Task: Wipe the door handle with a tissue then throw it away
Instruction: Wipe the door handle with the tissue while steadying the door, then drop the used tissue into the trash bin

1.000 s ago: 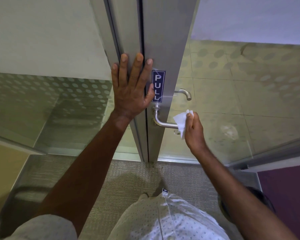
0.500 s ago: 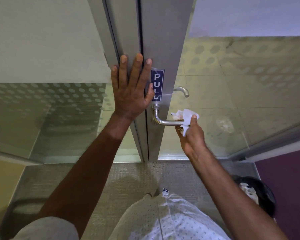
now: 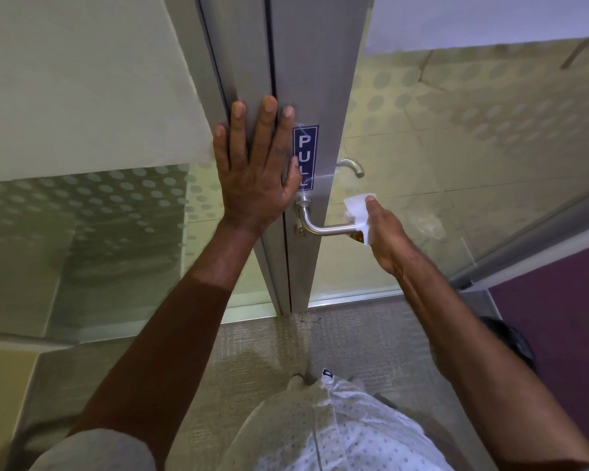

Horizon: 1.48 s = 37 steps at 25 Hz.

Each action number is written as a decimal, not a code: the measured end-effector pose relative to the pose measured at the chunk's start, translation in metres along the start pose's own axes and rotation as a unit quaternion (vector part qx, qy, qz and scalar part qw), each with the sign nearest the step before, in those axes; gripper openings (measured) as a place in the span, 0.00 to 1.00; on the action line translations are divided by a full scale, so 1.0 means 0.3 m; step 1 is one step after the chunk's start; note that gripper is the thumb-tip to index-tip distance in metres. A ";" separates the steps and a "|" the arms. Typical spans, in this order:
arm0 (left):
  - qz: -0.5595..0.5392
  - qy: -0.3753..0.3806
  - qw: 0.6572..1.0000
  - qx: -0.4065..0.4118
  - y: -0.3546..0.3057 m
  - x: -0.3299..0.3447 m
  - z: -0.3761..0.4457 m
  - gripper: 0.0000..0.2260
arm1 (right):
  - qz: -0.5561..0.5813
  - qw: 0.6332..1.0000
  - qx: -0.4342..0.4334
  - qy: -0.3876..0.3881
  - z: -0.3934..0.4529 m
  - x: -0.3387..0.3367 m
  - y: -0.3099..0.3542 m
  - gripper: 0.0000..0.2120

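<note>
A brushed-metal lever door handle (image 3: 323,228) sticks out to the right from the grey metal door frame (image 3: 317,79). My right hand (image 3: 386,237) is wrapped around the handle's free end, with a white tissue (image 3: 357,209) pressed between fingers and metal. The tissue's top corner stands up above my thumb. My left hand (image 3: 255,164) lies flat with fingers spread on the door frame, just left of a blue PULL sticker (image 3: 305,158). A second handle (image 3: 352,166) shows through the glass on the door's far side.
Frosted, dotted glass panels (image 3: 473,137) flank the frame on both sides. Grey carpet (image 3: 279,341) lies below. A dark round bin (image 3: 510,341) stands on the floor at the right, partly hidden by my right forearm, next to a purple wall (image 3: 558,317).
My right hand with the tissue has shifted along the handle's outer end, the tissue now standing higher above my thumb. The left hand has stayed flat on the frame.
</note>
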<state>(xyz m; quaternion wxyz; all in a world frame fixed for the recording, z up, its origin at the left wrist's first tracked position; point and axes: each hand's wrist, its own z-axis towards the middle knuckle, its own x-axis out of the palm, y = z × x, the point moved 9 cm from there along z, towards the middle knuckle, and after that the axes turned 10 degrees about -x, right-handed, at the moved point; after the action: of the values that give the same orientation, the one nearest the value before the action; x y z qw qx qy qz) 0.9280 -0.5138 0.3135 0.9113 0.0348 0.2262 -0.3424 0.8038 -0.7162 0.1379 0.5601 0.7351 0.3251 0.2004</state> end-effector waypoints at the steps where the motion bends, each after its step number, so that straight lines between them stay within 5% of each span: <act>1: -0.002 -0.001 1.000 0.002 -0.002 0.000 -0.002 0.31 | -0.029 0.999 -0.029 0.011 0.000 -0.002 0.021 0.15; 6: -0.001 0.006 1.000 0.016 -0.005 0.007 -0.005 0.31 | -0.213 0.959 -0.180 0.047 -0.024 0.005 0.102 0.14; 11: -0.003 0.013 1.000 0.013 -0.005 0.012 -0.006 0.31 | -0.421 0.881 -0.205 0.069 0.011 -0.003 0.134 0.20; 17: -0.003 0.015 1.000 0.014 -0.009 0.005 -0.004 0.29 | -0.481 0.835 -0.247 0.099 0.020 -0.010 0.142 0.21; 21: -0.001 0.018 1.000 0.017 -0.020 -0.004 -0.006 0.30 | -0.466 0.851 -0.208 0.124 0.027 -0.055 0.096 0.22; 24: -0.006 0.034 0.999 -0.014 -0.040 -0.014 -0.011 0.31 | -0.306 0.935 -0.154 0.087 0.010 -0.133 0.047 0.28; 27: -0.003 0.068 0.995 -0.075 -0.087 -0.022 -0.012 0.32 | -0.157 0.980 -0.108 0.064 -0.003 -0.221 -0.012 0.13; 32: -0.010 0.096 0.987 -0.126 -0.258 -0.022 -0.033 0.35 | -0.043 0.997 -0.056 0.043 -0.010 -0.456 -0.099 0.06; 37: -0.105 0.149 0.979 -0.086 -0.646 0.045 -0.120 0.35 | 0.035 0.998 0.000 -0.060 -0.008 -0.810 -0.198 0.11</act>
<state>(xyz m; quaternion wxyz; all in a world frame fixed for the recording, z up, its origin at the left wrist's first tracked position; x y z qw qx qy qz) 0.7989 -0.6620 0.2931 0.8259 -0.0165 0.3906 -0.4063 0.6151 -0.8756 0.0990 0.5716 0.7566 0.2650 0.1753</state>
